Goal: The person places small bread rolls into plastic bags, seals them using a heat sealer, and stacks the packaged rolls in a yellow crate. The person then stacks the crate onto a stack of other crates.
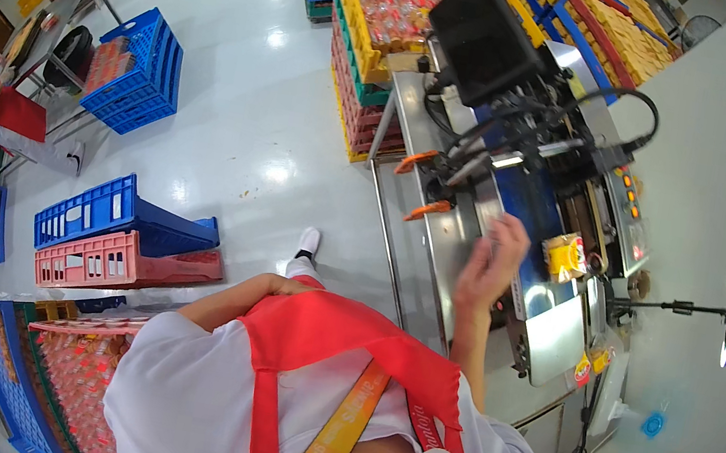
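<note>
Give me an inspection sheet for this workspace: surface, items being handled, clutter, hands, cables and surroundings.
Surface: blue belt, with a shiny metal plate at its near end.
Items: yellow packet to the right of the right hand.
Clutter: small red-and-yellow pieces beside the plate.
Hands: right fingers loosely extended, nothing seen held; left hand at the red apron, partly hidden.
Cables: black cable looping above the belt's right side.
Surroundings: stacked crates; another person at far left.

We've got a small yellow packet (pixel 563 257) in glossy wrap, splashed with red and white, lying askew at the right-hand edge of the blue belt (pixel 526 199), marked side facing us.
</note>
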`<move>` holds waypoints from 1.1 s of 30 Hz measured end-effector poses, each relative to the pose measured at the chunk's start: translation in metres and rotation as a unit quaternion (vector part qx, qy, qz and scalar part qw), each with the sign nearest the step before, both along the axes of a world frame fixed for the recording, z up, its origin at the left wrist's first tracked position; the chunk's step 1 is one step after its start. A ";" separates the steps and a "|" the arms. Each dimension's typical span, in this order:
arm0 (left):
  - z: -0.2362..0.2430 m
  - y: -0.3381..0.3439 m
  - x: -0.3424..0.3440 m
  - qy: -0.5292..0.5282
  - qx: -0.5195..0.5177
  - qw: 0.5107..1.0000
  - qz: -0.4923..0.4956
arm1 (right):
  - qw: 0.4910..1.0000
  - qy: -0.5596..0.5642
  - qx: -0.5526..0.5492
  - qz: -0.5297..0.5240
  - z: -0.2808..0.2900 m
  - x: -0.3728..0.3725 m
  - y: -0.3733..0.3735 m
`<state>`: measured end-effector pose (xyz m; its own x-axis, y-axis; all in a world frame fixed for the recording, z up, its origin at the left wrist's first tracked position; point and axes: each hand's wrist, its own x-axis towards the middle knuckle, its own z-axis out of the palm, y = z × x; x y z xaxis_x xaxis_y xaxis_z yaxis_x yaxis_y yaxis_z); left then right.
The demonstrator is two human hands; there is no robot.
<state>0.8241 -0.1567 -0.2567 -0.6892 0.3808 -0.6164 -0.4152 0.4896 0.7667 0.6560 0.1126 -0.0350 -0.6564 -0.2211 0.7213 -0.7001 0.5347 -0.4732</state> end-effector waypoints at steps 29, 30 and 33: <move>-0.174 -0.511 -0.201 -0.150 -0.081 0.892 0.419 | 0.880 -0.326 0.339 0.070 -0.117 -0.386 -0.448; -0.173 -0.524 -0.216 -0.145 -0.081 0.889 0.427 | 0.875 -0.346 0.339 0.022 -0.103 -0.413 -0.450; -0.169 -0.564 -0.267 -0.118 -0.063 0.876 0.463 | 0.862 -0.335 0.351 -0.146 -0.085 -0.496 -0.438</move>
<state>0.5575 -0.7211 -0.4257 -0.5150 -0.3554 -0.7801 -0.8189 -0.0652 0.5703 0.1596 -0.3251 -0.1197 -0.9755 -0.2028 -0.0856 -0.1818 0.9614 -0.2064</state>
